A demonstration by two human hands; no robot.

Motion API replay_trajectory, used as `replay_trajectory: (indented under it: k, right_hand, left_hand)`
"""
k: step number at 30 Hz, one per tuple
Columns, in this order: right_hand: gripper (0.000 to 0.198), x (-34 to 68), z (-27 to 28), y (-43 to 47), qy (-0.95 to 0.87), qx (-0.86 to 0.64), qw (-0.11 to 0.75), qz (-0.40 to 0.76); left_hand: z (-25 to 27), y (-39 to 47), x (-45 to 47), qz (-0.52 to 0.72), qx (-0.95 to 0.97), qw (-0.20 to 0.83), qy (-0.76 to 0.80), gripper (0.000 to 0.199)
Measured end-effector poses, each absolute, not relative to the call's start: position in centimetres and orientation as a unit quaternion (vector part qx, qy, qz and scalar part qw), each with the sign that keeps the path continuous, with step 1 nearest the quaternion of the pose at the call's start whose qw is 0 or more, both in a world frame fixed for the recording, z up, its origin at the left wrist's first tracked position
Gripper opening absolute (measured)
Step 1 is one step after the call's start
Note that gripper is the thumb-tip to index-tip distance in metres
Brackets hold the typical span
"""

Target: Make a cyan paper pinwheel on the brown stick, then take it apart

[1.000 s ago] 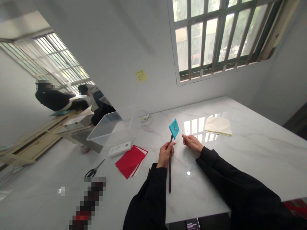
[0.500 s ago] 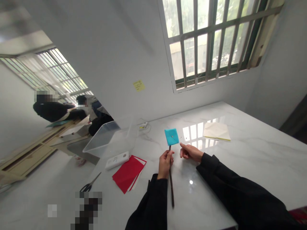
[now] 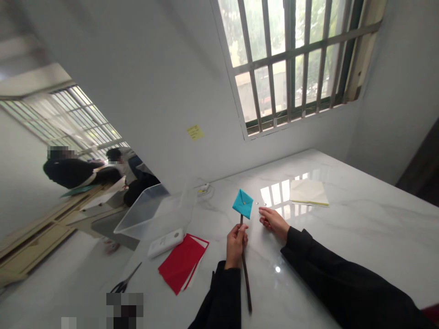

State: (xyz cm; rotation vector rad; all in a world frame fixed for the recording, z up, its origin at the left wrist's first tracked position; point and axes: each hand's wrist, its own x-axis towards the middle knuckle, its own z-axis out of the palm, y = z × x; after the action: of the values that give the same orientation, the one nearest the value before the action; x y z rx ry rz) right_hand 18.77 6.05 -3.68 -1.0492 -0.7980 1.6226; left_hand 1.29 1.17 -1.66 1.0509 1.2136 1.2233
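My left hand [image 3: 236, 244] is closed around a dark brown stick [image 3: 246, 285]. At the top of the stick sits a small blue pinwheel [image 3: 243, 209], a folded square with a pin head at its centre. To the right of it my right hand [image 3: 275, 222] hovers low with its fingers stretched out, holding nothing and apart from the pinwheel. Two tiny shiny pieces, perhaps pins [image 3: 257, 203], lie on the white table [image 3: 346, 242] beyond my right fingertips.
Red sheets [image 3: 183, 261] and a white box-like device [image 3: 166, 243] lie at left, near black-handled scissors [image 3: 125, 279]. Behind them stands a clear plastic bin [image 3: 137, 218]. Pale sheets [image 3: 308, 192] lie at back right. Two people [image 3: 70, 169] sit beyond the wall's edge.
The blue pinwheel has turned on its stick, so its corners now point up and down. My right hand has gone from a pointing finger to stretched fingers. The view has shifted slightly.
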Motion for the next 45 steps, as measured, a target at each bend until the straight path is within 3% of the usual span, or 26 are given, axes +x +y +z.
replay_trajectory:
  k: [3, 7, 15, 19, 21, 24, 28, 38, 43, 45]
  right_hand:
    - [0.048, 18.8, -3.4, 5.5, -0.377, -0.361, 0.432, 0.735]
    - [0.067, 18.3, -3.6, 4.9, -0.485, -0.272, 0.346, 0.756]
    - [0.054, 18.4, -4.1, 5.8, -0.426, -0.384, 0.434, 0.695]
    - [0.076, 18.9, -4.6, 6.3, -0.449, -0.475, 0.478, 0.587]
    - [0.077, 19.3, -4.8, 6.5, -0.495, -0.516, 0.496, 0.493]
    - [0.046, 19.8, -4.6, 6.6, -0.605, -0.532, 0.423, 0.415]
    - [0.060, 20.1, -4.0, 6.5, -0.665, -0.519, 0.324, 0.427]
    - [0.041, 19.9, -4.8, 6.8, -0.582, -0.526, 0.419, 0.457]
    - [0.077, 19.6, -5.4, 6.9, -0.499, -0.524, 0.480, 0.497]
    - [0.083, 19.8, -5.1, 6.7, -0.512, -0.530, 0.485, 0.471]
  left_hand:
    - [-1.8, 1.2, 1.2, 0.513, 0.441, 0.535, 0.506, 0.057]
    - [-2.1, 1.4, 1.0, 0.507, 0.446, 0.534, 0.509, 0.058]
    - [-2.1, 1.5, 1.1, 0.508, 0.443, 0.536, 0.508, 0.057]
    - [-1.8, 1.3, 1.1, 0.485, 0.449, 0.551, 0.509, 0.056]
    - [-1.5, 1.2, 1.1, 0.463, 0.460, 0.560, 0.511, 0.055]
    - [-1.2, 1.0, 1.1, 0.460, 0.464, 0.557, 0.513, 0.055]
    - [-1.2, 1.1, 1.1, 0.475, 0.442, 0.559, 0.516, 0.054]
    - [-1.3, 1.1, 1.1, 0.478, 0.434, 0.560, 0.519, 0.056]
    - [-1.2, 1.1, 1.0, 0.476, 0.443, 0.555, 0.519, 0.056]
    - [-1.2, 1.1, 1.0, 0.469, 0.451, 0.555, 0.518, 0.055]
